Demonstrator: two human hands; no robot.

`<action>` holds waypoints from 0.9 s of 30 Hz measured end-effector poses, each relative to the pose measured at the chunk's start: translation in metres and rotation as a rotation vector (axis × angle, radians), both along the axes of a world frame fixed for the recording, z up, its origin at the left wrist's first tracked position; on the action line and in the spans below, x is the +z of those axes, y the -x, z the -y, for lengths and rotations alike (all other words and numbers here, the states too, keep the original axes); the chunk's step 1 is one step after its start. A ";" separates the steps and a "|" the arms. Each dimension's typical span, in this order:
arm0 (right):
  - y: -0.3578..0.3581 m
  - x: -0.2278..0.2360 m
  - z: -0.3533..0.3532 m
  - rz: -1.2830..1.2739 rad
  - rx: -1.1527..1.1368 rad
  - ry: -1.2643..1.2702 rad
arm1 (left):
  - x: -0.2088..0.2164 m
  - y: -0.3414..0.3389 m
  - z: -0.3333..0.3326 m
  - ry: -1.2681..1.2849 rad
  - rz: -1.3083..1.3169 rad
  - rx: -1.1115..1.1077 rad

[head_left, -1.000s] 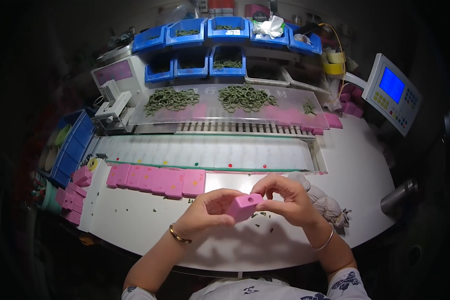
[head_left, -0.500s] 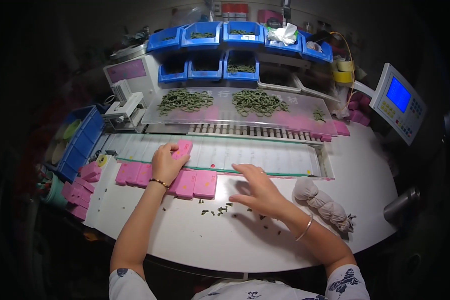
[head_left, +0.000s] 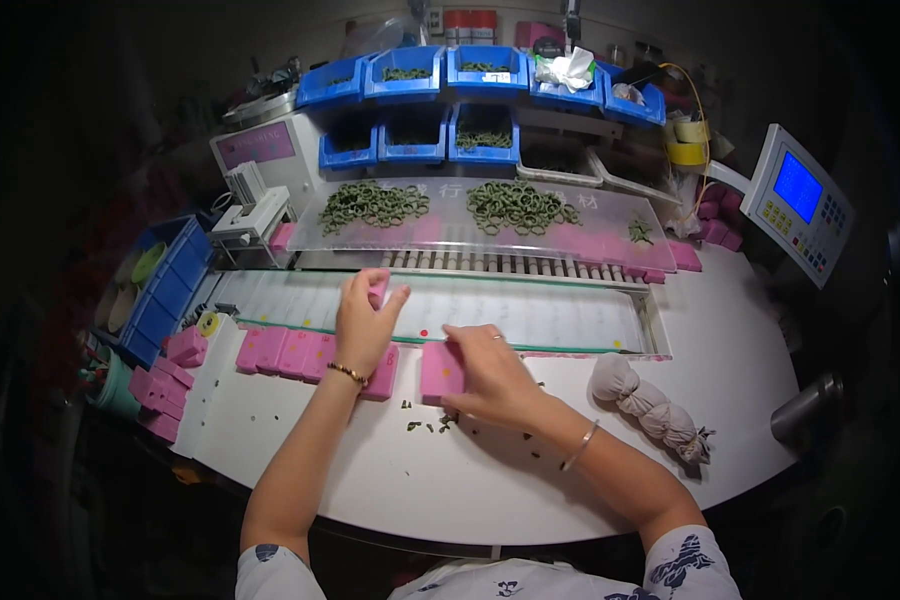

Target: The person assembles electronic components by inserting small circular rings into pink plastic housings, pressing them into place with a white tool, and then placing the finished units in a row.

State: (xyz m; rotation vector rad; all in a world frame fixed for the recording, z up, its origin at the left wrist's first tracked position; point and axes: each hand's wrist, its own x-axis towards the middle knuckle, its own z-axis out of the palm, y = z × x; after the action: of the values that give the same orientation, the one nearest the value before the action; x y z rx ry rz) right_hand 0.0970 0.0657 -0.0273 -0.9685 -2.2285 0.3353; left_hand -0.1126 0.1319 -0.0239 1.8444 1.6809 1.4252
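My left hand (head_left: 363, 322) grips a small pink rubber mold (head_left: 378, 288) above the near edge of the sunken white track (head_left: 530, 305). Its fingers hide most of the mold. To the right, my right hand (head_left: 497, 375) is closed on the right side of another pink mold (head_left: 438, 373), which is tilted slightly and stands apart from the others. A row of pink molds (head_left: 292, 350) lies side by side along the track's near edge, running left from under my left wrist. Small dark green scraps (head_left: 430, 428) are scattered on the white table in front of my hands.
Two heaps of green rings (head_left: 375, 205) rest on a clear raised shelf (head_left: 450, 240). Blue bins (head_left: 405, 70) stand behind. A press-like device (head_left: 252, 215) and pink molds (head_left: 160, 390) sit left. A knotted cloth bundle (head_left: 650, 410) and a control panel (head_left: 800, 200) stand right.
My left hand has moved up and to the right with its mold. My right hand has come left and taken hold of the rightmost mold, pulling it apart from the row.
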 end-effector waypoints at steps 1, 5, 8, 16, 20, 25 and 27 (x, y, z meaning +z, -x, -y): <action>-0.011 0.008 0.005 -0.019 -0.021 -0.037 | 0.004 -0.010 0.012 0.120 0.167 -0.158; -0.046 0.033 0.023 -0.143 -0.046 -0.088 | 0.000 -0.038 0.042 0.732 1.004 -0.820; -0.061 0.047 0.036 -0.247 -0.046 -0.082 | -0.004 -0.055 0.056 0.877 1.112 -1.054; -0.088 0.043 0.050 -0.593 0.129 0.471 | 0.023 -0.102 0.082 0.625 0.805 -1.119; -0.078 0.048 0.057 -0.403 -0.043 0.333 | 0.018 -0.108 0.085 0.422 0.574 -1.021; -0.078 0.050 0.059 -0.260 0.014 0.046 | 0.022 -0.091 0.078 0.312 0.451 -1.170; -0.086 0.050 0.054 -0.229 0.105 0.060 | 0.023 -0.088 0.078 0.212 0.381 -1.165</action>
State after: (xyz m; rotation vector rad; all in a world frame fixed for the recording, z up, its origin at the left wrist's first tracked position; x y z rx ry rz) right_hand 0.1832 0.0114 0.0229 -0.8027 -2.0734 0.5357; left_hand -0.0250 0.0537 -0.0009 1.7385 0.3545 0.9079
